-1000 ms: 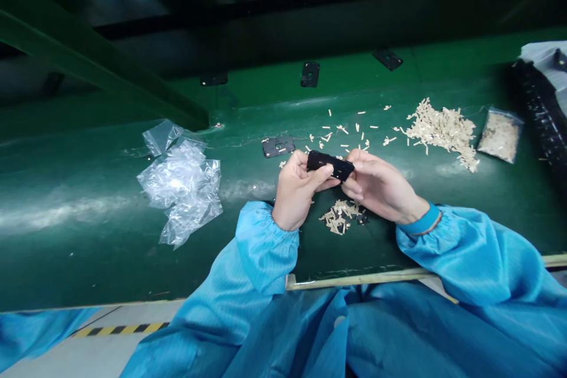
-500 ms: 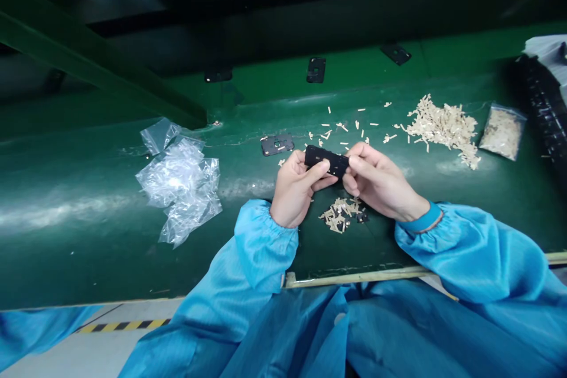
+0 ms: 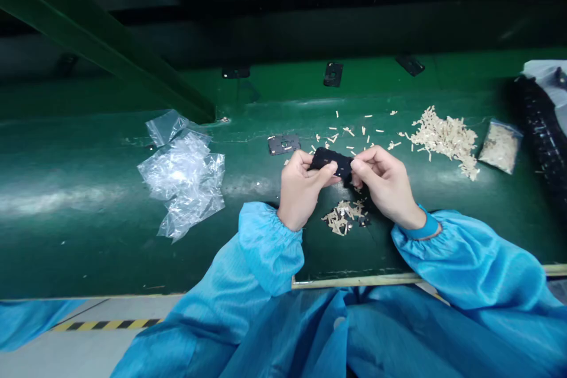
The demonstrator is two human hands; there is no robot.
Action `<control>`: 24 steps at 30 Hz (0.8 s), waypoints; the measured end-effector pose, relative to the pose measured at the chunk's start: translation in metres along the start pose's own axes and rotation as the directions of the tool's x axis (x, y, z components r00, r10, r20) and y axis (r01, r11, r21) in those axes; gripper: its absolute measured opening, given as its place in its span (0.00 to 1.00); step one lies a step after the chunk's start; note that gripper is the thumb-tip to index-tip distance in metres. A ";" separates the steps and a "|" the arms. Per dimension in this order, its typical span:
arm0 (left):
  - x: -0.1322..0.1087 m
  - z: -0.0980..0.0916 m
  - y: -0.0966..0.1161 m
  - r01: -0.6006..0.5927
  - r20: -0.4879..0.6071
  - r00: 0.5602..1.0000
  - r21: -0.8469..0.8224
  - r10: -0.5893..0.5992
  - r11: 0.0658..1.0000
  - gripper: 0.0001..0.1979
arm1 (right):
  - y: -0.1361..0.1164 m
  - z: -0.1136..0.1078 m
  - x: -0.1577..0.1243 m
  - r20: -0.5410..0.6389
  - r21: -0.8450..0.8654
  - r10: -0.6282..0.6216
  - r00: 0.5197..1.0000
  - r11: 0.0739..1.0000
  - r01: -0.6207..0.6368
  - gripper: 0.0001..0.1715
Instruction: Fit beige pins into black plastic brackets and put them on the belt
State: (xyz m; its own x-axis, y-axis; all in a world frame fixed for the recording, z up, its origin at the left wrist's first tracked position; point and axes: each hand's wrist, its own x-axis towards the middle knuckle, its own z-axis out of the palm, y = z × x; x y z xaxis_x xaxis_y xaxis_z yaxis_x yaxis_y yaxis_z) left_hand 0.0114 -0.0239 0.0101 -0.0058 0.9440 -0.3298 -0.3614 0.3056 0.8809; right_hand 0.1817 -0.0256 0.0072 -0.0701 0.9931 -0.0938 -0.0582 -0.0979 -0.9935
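A small flat black plate with holes is held above the green belt between both hands. My left hand pinches its left end with thumb and fingers closed. My right hand grips its right end, fingers curled and pressed on it. Just below the hands lies a small heap of beige strips with a few dark bits. Another black plate lies flat on the belt just beyond my left hand.
Crumpled clear plastic bags lie to the left. A larger pile of beige strips and a filled clear bag sit at right, beside a black stack. More black plates rest further back. A green beam crosses upper left.
Both hands have drawn slightly closer together over the black plate, so less of it shows. The view has shifted a little.
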 end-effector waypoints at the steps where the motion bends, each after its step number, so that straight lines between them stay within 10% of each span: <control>1: 0.000 0.000 -0.001 0.004 -0.008 1.000 0.004 -0.004 1.000 0.19 | 0.000 0.000 0.000 0.012 -0.014 0.006 1.000 1.000 -0.006 0.10; 10: 0.007 -0.002 -0.001 0.088 0.046 0.995 -0.049 -0.085 0.995 0.13 | -0.013 -0.003 0.033 0.088 -0.101 0.132 0.987 0.987 -0.123 0.09; 16: 0.007 -0.003 -0.003 0.051 0.110 0.993 -0.090 -0.041 0.995 0.15 | -0.028 -0.052 0.129 -0.352 -0.286 0.024 0.936 0.949 -0.132 0.05; 18: 0.006 -0.003 -0.003 0.049 0.116 0.993 -0.099 -0.037 0.994 0.15 | -0.025 -0.063 0.151 -0.410 -0.579 -0.126 0.903 0.801 -0.151 0.12; 21: 0.007 -0.003 -0.003 0.046 0.121 0.992 -0.110 -0.032 0.993 0.15 | -0.018 -0.056 0.171 -0.096 -0.868 -0.350 0.932 0.488 0.094 0.14; 24: 0.009 -0.004 -0.004 0.036 0.115 0.993 -0.116 -0.023 0.993 0.16 | -0.015 -0.027 0.185 0.137 -0.949 -0.301 0.944 0.232 0.212 0.18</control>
State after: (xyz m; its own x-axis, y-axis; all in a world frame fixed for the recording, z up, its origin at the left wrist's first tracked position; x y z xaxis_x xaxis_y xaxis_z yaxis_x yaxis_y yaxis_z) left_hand 0.0091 -0.0170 0.0023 0.1093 0.9448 -0.3090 -0.4673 0.3232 0.8229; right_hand 0.1962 0.1613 0.0028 -0.1850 0.9580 0.2192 0.9169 0.2485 -0.3122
